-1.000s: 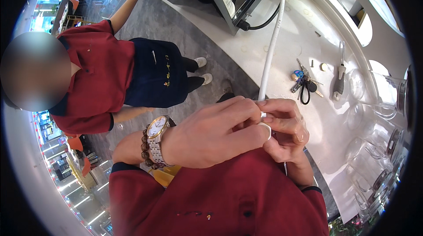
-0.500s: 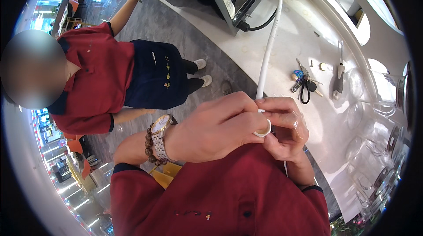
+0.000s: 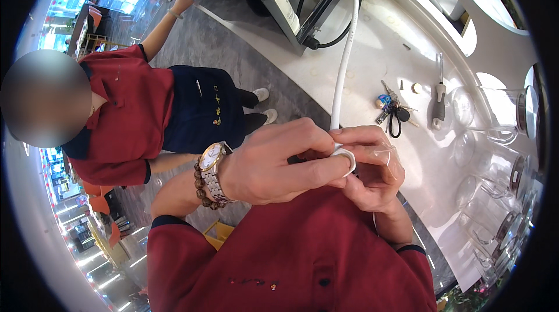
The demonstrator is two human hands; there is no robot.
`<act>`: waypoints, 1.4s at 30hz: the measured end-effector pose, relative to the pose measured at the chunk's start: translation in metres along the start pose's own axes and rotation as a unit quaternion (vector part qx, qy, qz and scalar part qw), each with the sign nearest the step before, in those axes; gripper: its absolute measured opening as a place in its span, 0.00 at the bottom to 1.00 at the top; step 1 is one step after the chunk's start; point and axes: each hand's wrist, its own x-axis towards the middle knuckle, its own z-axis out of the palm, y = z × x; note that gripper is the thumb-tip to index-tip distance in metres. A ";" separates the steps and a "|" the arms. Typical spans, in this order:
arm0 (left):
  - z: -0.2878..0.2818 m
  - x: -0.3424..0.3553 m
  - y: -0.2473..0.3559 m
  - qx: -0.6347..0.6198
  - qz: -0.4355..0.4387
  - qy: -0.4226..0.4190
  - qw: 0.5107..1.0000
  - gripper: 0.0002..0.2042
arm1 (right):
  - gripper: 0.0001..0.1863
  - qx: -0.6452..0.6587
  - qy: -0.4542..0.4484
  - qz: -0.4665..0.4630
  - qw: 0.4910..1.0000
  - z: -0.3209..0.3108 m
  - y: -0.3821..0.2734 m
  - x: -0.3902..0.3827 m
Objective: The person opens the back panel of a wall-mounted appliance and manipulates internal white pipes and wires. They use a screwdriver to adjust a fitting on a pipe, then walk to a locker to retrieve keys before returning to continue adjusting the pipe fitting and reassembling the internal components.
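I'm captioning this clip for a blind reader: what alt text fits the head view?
Two bare hands meet at the end of a white tube, the left hand pinching a white ring against the right hand. Beyond lie keys and a screwdriver on a white counter; a person in a red shirt stands at left.

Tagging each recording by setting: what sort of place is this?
Probably a drinks or food-service counter in a shopping centre: a white counter with glass jugs, equipment with hoses, and a person in a uniform apron.
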 end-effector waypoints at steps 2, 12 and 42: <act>0.000 0.001 0.001 0.004 -0.006 -0.004 1.000 0.17 | 0.18 -0.011 -0.003 -0.001 1.000 -0.001 0.000 0.000; 0.002 0.000 0.002 -0.177 -0.198 0.026 0.964 0.21 | 0.19 -0.079 -0.010 -0.021 0.997 -0.007 -0.005 0.013; 0.016 0.019 0.020 -0.080 -0.099 0.054 0.990 0.14 | 0.19 -0.220 0.041 -0.132 0.966 -0.008 -0.012 0.007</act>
